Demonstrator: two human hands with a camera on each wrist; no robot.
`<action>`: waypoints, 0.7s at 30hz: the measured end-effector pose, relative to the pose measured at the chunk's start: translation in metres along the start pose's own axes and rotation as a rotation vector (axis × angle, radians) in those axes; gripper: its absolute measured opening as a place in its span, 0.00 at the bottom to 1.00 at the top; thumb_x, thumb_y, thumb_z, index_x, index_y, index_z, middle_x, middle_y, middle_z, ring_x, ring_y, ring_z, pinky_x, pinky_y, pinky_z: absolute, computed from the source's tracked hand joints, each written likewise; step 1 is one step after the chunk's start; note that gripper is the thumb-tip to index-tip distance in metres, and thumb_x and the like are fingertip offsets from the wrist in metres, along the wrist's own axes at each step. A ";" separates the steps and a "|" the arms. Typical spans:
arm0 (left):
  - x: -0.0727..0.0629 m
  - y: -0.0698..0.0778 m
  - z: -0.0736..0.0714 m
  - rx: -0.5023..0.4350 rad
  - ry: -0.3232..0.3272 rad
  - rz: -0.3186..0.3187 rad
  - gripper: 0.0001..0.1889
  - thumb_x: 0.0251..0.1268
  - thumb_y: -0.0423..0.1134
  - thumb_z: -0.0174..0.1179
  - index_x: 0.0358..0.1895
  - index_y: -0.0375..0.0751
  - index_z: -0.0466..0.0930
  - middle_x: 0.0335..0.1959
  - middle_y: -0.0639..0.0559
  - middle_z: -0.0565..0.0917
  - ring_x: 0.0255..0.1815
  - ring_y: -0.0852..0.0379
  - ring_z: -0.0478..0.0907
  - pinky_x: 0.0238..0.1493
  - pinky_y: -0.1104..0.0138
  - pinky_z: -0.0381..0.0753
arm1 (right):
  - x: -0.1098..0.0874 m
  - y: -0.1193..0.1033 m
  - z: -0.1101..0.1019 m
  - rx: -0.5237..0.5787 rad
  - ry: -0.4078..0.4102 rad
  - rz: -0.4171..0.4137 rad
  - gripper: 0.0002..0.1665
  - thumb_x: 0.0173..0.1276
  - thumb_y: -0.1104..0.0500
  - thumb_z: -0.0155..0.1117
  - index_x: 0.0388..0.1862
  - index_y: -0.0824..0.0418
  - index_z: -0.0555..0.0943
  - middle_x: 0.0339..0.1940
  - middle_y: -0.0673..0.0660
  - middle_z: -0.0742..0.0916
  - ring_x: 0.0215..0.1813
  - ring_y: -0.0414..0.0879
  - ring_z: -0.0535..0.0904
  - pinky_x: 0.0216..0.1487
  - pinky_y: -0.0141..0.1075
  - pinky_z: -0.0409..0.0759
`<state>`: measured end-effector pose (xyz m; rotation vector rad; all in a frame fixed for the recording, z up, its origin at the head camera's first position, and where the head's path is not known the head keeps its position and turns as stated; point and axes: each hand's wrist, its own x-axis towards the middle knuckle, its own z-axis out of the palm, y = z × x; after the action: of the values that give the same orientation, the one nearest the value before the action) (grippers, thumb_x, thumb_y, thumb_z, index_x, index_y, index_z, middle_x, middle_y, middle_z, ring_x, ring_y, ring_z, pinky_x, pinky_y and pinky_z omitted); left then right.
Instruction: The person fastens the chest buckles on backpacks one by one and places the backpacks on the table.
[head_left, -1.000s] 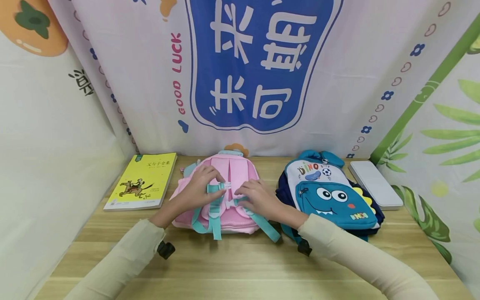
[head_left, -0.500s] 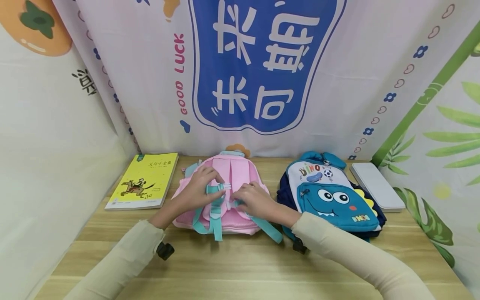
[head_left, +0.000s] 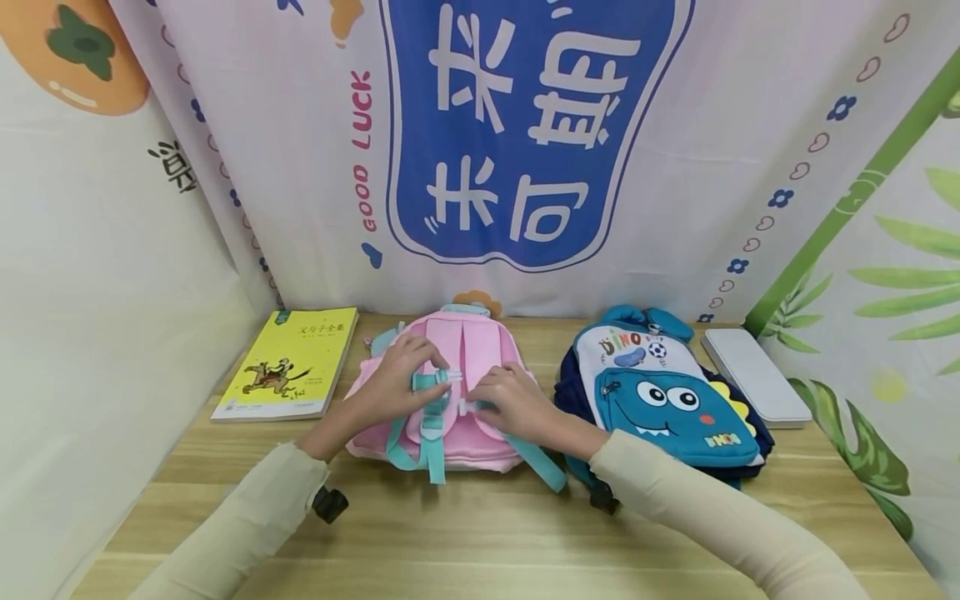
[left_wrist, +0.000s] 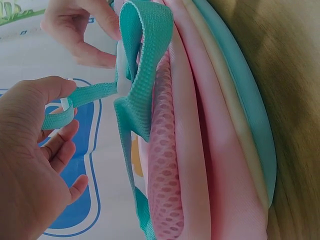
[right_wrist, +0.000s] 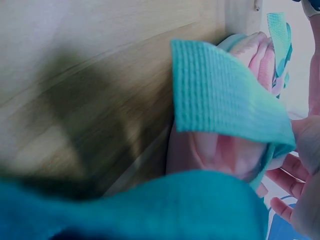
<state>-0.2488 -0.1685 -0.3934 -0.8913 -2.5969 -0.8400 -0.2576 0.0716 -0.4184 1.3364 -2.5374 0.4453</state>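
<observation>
A pink backpack (head_left: 482, 340) lies on the table with its straps upward. My left hand (head_left: 393, 382) pinches a teal strap (left_wrist: 92, 93) at the white prong half of a buckle (head_left: 454, 377); the strap is lifted off the bag in the left wrist view. Close by on the right, my right hand (head_left: 516, 403) pinches the other white buckle half (head_left: 465, 407), partly hidden by its fingers. The two halves are apart. Loose teal strap ends hang over the bag's near edge, and one wide teal strap (right_wrist: 220, 90) crosses the right wrist view.
A yellow book (head_left: 288, 364) lies to the left of the pink bag. On the right is a blue dinosaur backpack (head_left: 675, 408), beside a white flat box (head_left: 753, 372). Printed cloth (head_left: 300, 150) hangs behind and at both sides of the wooden table (head_left: 480, 542).
My right hand has shifted slightly left and inward, bringing its buckle half nearer the left one. The left hand keeps its hold, almost still. The head view has shifted a little.
</observation>
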 end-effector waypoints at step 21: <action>0.003 0.001 0.012 -0.019 -0.017 0.069 0.14 0.57 0.35 0.75 0.42 0.41 0.80 0.42 0.51 0.81 0.46 0.47 0.72 0.52 0.56 0.70 | -0.014 0.005 -0.012 0.058 0.079 0.092 0.11 0.70 0.59 0.70 0.51 0.56 0.86 0.50 0.51 0.89 0.57 0.47 0.79 0.63 0.46 0.75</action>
<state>-0.2513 -0.1592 -0.4008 -0.9916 -2.5610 -0.8427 -0.2530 0.0893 -0.4127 1.1996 -2.5465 0.5817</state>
